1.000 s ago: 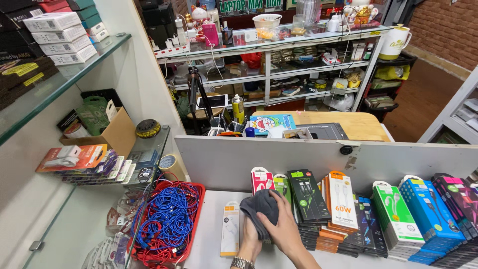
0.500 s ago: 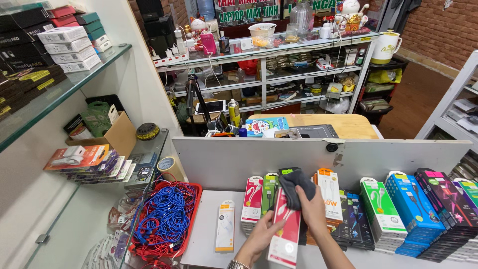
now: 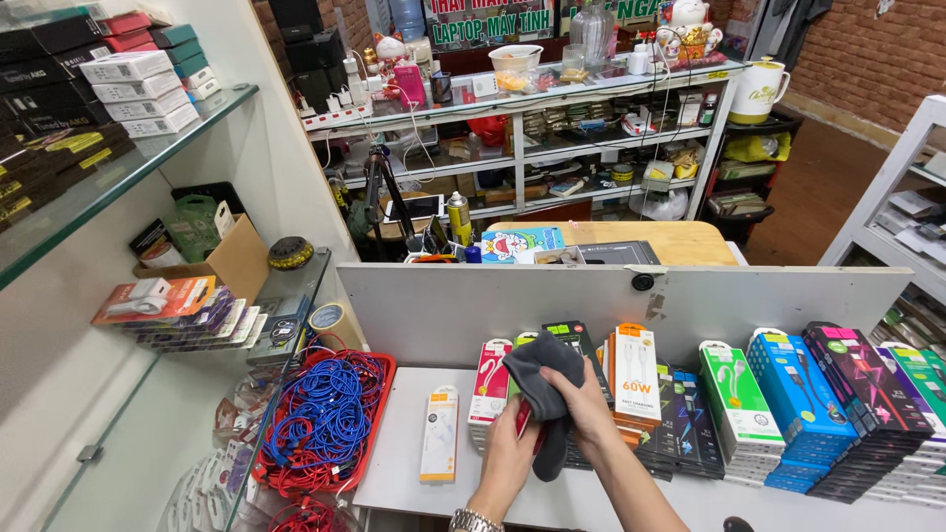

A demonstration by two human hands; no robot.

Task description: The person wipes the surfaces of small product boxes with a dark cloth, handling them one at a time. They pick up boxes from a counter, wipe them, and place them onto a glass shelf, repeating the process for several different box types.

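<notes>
1. My left hand gripped a red-and-white packet above the white counter.
2. My right hand clutched a dark grey cloth against it, apparently mid-wipe.
3. Next move probably required reshelving among the boxed cable stacks.

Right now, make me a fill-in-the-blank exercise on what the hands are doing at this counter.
1. The right hand presses a dark grey ____ against a packet.
2. The left hand holds a packet whose visible part is ____ in colour.
3. The tray that holds the blue cables is ____ in colour.
4. The tray lies to the ____ of both hands.

Missing words: cloth; red; red; left
</notes>
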